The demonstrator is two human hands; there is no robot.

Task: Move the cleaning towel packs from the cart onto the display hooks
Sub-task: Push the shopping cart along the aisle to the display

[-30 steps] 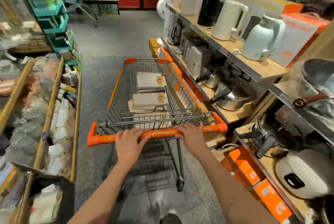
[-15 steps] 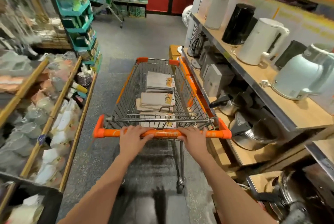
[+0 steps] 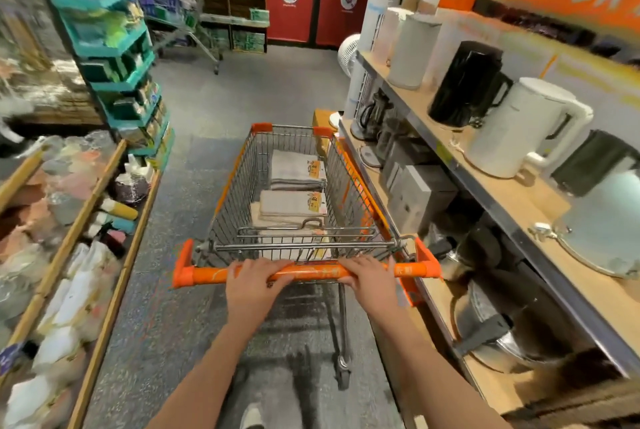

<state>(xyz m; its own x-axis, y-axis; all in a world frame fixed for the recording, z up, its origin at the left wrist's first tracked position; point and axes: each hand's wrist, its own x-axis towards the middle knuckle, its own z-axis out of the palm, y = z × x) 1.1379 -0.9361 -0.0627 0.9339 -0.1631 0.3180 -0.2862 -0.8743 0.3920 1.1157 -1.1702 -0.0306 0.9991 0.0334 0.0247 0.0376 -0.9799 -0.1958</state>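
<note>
- left hand (image 3: pixel 254 285) and right hand (image 3: pixel 369 276) both wrapped over the orange handle (image 3: pixel 311 272) of the cart (image 3: pixel 228 186), fingers curled round the bar, hands set apart either side of centre
- cleaning towel packs (image 3: pixel 294 186) lie flat in the cart's basket in stacked piles, yellow labels facing up – none picked up yet
- no display hooks in view that I can make out, so my read is the step in hand is wheeling the cart to them
- to do it well: even push from both hands, steer a touch left – the cart's right side runs just beside the kettle shelf (image 3: pixel 485 182)
- wooden bins (image 3: pixel 114 220) near on the left, aisle floor ahead open up to another cart (image 3: pixel 187 30)
- park with the basket within reach of the hooks, then let go
</note>
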